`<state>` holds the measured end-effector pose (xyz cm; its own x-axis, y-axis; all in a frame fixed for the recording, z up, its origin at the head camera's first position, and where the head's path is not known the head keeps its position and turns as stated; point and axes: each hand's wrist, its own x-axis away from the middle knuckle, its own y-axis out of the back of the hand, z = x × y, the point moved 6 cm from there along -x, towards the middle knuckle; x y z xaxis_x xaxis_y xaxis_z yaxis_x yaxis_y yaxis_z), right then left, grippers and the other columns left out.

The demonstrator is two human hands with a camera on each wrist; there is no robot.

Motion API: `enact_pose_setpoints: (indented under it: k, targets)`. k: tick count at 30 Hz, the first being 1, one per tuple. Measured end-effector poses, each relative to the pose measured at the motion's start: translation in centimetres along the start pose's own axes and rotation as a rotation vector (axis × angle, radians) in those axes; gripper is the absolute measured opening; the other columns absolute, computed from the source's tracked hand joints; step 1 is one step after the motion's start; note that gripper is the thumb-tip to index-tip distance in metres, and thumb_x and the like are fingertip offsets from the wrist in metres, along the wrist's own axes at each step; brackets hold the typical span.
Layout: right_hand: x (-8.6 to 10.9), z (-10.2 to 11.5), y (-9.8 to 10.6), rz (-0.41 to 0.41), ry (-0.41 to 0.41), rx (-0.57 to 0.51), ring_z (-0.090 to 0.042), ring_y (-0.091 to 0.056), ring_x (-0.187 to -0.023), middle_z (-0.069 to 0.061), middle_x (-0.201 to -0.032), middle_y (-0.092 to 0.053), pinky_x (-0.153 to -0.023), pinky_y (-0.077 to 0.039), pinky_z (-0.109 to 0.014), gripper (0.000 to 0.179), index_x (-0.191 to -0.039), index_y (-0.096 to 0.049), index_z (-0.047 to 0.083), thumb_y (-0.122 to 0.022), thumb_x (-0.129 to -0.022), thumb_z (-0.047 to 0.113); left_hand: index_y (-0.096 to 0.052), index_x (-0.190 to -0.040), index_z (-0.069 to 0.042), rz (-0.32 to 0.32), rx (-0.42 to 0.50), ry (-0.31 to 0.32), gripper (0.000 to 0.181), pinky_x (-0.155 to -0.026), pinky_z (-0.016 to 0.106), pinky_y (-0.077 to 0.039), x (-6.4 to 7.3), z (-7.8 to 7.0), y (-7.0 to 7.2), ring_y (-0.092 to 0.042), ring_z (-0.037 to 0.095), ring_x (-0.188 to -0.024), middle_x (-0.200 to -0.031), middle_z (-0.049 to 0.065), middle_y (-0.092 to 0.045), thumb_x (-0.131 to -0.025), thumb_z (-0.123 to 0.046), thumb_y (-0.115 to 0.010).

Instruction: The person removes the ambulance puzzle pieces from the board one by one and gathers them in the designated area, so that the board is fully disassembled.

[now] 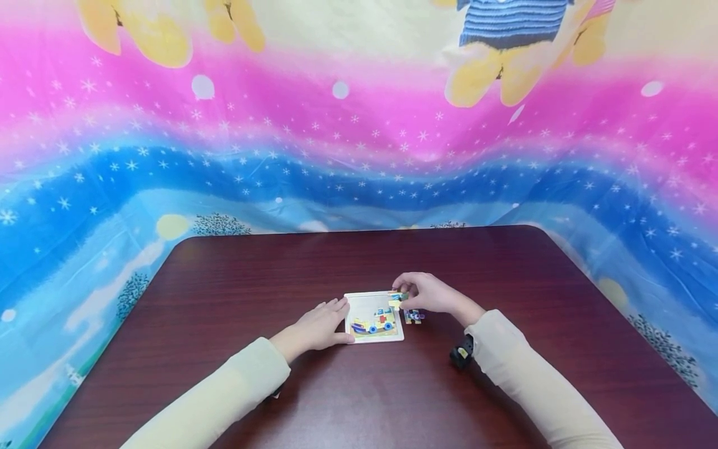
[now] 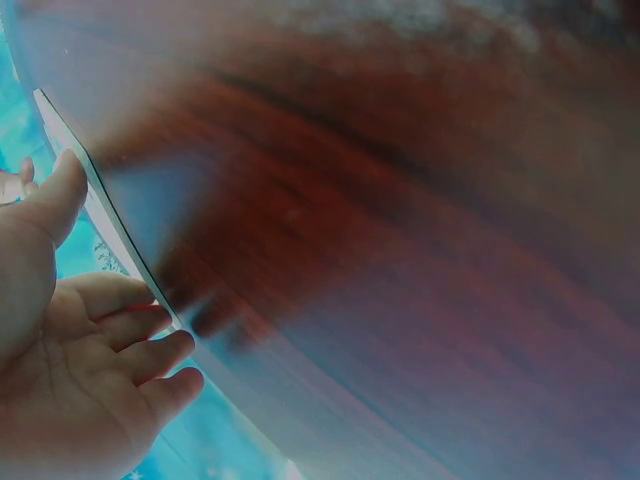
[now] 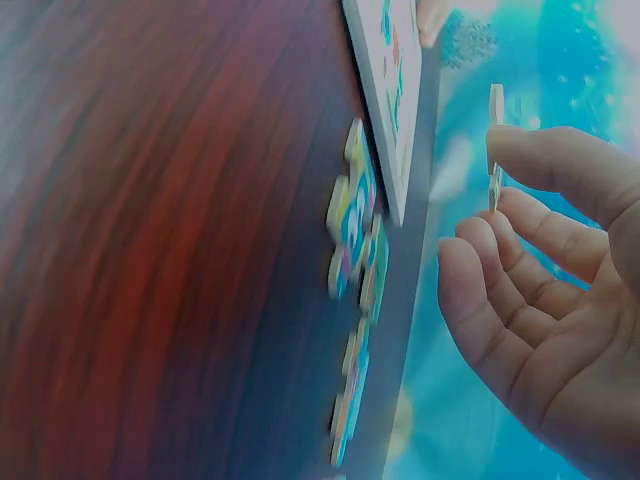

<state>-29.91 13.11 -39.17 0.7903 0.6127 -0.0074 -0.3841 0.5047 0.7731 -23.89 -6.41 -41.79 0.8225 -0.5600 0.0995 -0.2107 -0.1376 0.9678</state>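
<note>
A square puzzle board (image 1: 374,340) with a pale frame lies on the table, its lower part filled with pieces picturing a truck. My left hand (image 1: 320,324) rests at the board's left edge, fingers extended, thumb at the near corner. In the left wrist view the fingertips of that hand (image 2: 90,370) meet the thin edge of the board (image 2: 112,220). Between thumb and index finger my right hand (image 1: 429,293) pinches a puzzle piece (image 1: 395,302) over the board's far right corner. The right wrist view shows this piece (image 3: 496,130) edge-on.
Loose puzzle pieces (image 1: 414,317) lie just right of the board, partly under the right hand; the right wrist view shows several pieces (image 3: 350,225) close together. The dark red-brown table (image 1: 359,393) ends at a colourful cloth backdrop (image 1: 348,149).
</note>
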Motion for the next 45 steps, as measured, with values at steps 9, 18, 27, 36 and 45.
enact_pose_setpoints:
  k: [9,18,27,36,45]
  targets:
    - [1.8,-2.3,1.8,-0.040,-0.035,0.035,-0.015,-0.053,-0.073,-0.003,-0.088,-0.057,-0.063,-0.048,-0.029,0.031,-0.105,-0.061,0.003,-0.073,-0.077,0.007,-0.041,-0.134,0.008,-0.013,0.004,-0.008,0.073,-0.104,0.045,-0.027,0.0,0.0,0.0,-0.031,0.034,-0.129,-0.141,0.020,-0.036,-0.086,-0.043,-0.062]
    - [3.6,-4.2,2.6,-0.030,-0.076,0.064,-0.017,-0.052,-0.073,-0.003,-0.086,-0.056,-0.062,-0.046,-0.030,0.032,-0.105,-0.061,0.004,-0.074,-0.076,0.010,-0.041,-0.134,0.007,-0.009,0.007,-0.009,0.073,-0.105,0.045,-0.027,0.0,-0.1,0.1,-0.031,0.034,-0.130,-0.141,0.020,-0.035,-0.085,-0.043,-0.062]
    - [4.6,-4.8,2.2,0.036,-0.087,0.125,-0.015,-0.050,-0.070,-0.001,-0.086,-0.055,-0.061,-0.045,-0.030,0.031,-0.104,-0.060,0.004,-0.073,-0.076,0.008,-0.041,-0.134,0.008,-0.008,0.010,-0.002,0.072,-0.105,0.044,-0.027,0.0,-0.1,0.2,-0.031,0.034,-0.130,-0.141,0.020,-0.035,-0.086,-0.042,-0.062]
    - [4.9,-4.9,1.7,0.074,-0.071,0.174,-0.016,-0.047,-0.069,0.000,-0.084,-0.053,-0.059,-0.042,-0.028,0.032,-0.105,-0.062,0.008,-0.075,-0.076,0.010,-0.041,-0.134,0.008,-0.005,0.021,-0.003,0.072,-0.105,0.044,-0.027,0.0,-0.1,0.1,-0.031,0.034,-0.130,-0.141,0.020,-0.035,-0.085,-0.041,-0.062]
    - [4.9,-4.9,1.7,0.080,-0.055,0.200,-0.016,-0.045,-0.069,-0.001,-0.081,-0.051,-0.057,-0.040,-0.027,0.032,-0.104,-0.062,0.007,-0.075,-0.075,0.008,-0.041,-0.134,0.008,0.000,0.008,-0.003,0.072,-0.104,0.045,-0.027,0.0,-0.1,0.1,-0.031,0.034,-0.130,-0.142,0.019,-0.035,-0.085,-0.041,-0.062]
